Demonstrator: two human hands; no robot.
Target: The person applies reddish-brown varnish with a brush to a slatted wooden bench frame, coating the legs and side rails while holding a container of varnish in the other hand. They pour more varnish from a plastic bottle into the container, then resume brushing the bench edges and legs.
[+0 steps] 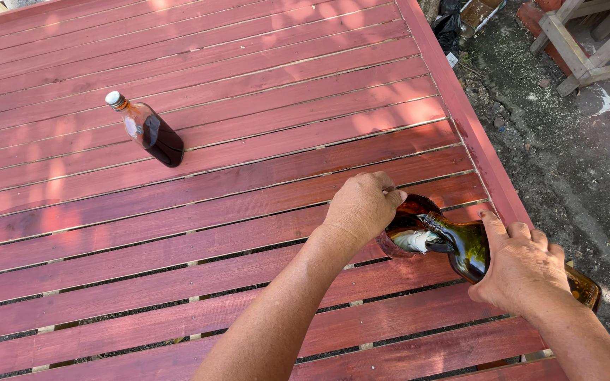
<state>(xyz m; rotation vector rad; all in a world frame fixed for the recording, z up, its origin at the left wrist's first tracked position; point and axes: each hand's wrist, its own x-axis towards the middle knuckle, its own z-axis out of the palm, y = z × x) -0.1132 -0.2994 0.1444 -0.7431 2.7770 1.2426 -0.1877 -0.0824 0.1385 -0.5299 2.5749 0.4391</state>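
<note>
My right hand [524,269] grips a dark green glass bottle [466,247], tilted on its side with its neck pointing left into a small clear container [412,209] of reddish-brown liquid. My left hand [363,208] is closed over the container's near rim. A white rag or brush [412,241] lies inside the container under the bottle's mouth. The container rests on the red-stained wooden slats [248,183] near their right edge. My left hand hides part of the container.
A second brown bottle [148,131] with a white cap stands on the slats at the upper left. A raised red border [460,106] runs along the right edge. Beyond it are dirt ground and a wooden frame [587,42].
</note>
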